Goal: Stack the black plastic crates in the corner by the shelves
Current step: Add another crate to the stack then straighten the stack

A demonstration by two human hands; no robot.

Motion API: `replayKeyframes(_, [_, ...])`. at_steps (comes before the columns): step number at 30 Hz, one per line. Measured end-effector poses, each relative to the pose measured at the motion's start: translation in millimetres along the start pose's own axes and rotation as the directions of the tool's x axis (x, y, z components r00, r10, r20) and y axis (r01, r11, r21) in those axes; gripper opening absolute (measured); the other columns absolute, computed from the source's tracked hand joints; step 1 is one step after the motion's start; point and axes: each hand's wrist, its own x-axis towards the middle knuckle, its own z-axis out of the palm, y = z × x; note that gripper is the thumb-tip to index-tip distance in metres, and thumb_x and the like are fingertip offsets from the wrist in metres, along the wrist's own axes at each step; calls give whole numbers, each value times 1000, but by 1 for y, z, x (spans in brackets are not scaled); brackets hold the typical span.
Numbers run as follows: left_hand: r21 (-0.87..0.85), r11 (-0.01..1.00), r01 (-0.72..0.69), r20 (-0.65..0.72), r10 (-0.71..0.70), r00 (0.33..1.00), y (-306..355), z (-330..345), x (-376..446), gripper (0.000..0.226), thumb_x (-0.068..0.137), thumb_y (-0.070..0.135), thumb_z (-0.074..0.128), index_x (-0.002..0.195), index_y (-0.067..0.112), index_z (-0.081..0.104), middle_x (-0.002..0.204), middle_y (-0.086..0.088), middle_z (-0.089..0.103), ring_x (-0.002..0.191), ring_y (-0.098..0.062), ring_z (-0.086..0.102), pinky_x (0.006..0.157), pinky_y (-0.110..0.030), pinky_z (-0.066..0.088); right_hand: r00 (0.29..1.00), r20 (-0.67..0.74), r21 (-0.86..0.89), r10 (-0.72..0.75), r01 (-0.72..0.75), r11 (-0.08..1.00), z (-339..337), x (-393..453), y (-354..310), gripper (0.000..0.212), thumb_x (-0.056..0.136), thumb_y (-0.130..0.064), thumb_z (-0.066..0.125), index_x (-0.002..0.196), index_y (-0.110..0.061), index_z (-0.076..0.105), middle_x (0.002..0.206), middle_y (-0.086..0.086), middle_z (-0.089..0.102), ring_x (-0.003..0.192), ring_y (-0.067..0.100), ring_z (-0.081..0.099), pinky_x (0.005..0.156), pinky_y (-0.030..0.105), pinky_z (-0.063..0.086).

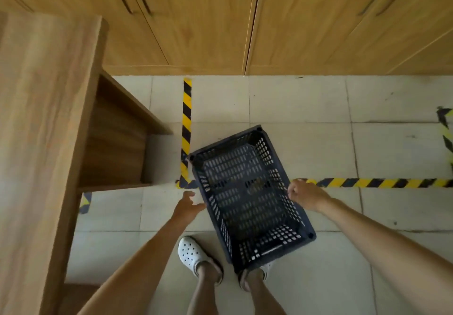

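My white shoe (pixel 193 253) is closest. The black crate (pixel 250 192) sits between my hands, long way pointing from my feet to the cupboards. My right hand (pixel 306 196) grips its right rim. My left hand (pixel 187 205) is loose, just beside the left rim.

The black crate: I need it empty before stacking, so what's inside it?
Nothing shows inside the black crate: only its perforated floor, with tiled floor and striped tape showing through. Its near end covers the right foot; the white shoe stays visible.
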Motion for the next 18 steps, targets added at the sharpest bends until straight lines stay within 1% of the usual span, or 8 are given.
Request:
replayKeyframes(3, [-35,998,61,29,-60,998,-18,25,47,59,92,25,64,141,16,31,139,-15,45,105,-28,50,74,-34,43,1000,-17,76,26,-25,997,22,49,19,27,99,-29,43,117,-12,53,117,10,59,104,26,57,81,36,45])
replayKeyframes(6, [-38,994,99,77,-96,992,-33,47,86,71,94,22,63,150,14,21,153,-14,33,130,-32,43,88,-33,38,993,-44,165,109,-101,981,49,93,34,39,99,-31,47,131,-9,44,127,15,54,106,30,55,78,33,41])
replayKeyframes(8, [-64,993,101,110,-93,990,-40,61,108,75,94,13,61,152,9,14,154,-15,29,136,-33,39,93,-34,38,988,-62,221,144,-127,967,69,119,43,51,98,-30,49,140,-7,34,135,19,49,115,34,53,84,37,45])
replayKeyframes(9, [-77,991,110,119,-100,988,-43,68,117,71,94,8,61,149,10,17,151,-17,32,133,-33,41,92,-34,38,985,-65,235,157,-138,962,77,130,48,56,98,-29,50,144,-4,30,139,20,46,120,36,52,89,39,45])
replayKeyframes(11, [-134,984,115,83,-105,991,-51,79,136,55,91,4,63,129,17,24,132,-18,45,108,-27,51,84,-37,42,980,-73,258,188,-163,952,91,150,61,61,96,-27,54,144,-1,28,138,21,46,119,38,53,90,43,47])
replayKeyframes(14, [-246,968,49,-141,-86,986,-70,91,163,51,88,10,68,115,18,25,106,-9,60,79,-22,54,69,-34,43,966,-99,325,239,-196,925,106,174,79,67,91,-25,60,143,-3,25,132,22,49,113,41,55,83,45,49])
replayKeyframes(16, [-315,946,76,-160,-132,978,-79,99,170,51,87,13,69,120,18,30,96,-6,59,80,-24,56,74,-33,41,965,-84,390,250,-199,899,114,184,85,79,88,-23,65,148,-3,17,135,23,48,117,41,53,85,45,48])
replayKeyframes(18, [-361,913,193,-35,-220,975,-80,108,168,42,89,13,67,118,14,36,107,-8,57,96,-26,55,81,-36,39,959,-79,463,274,-208,862,118,186,86,84,85,-19,67,150,-3,16,136,22,49,118,40,52,83,43,47])
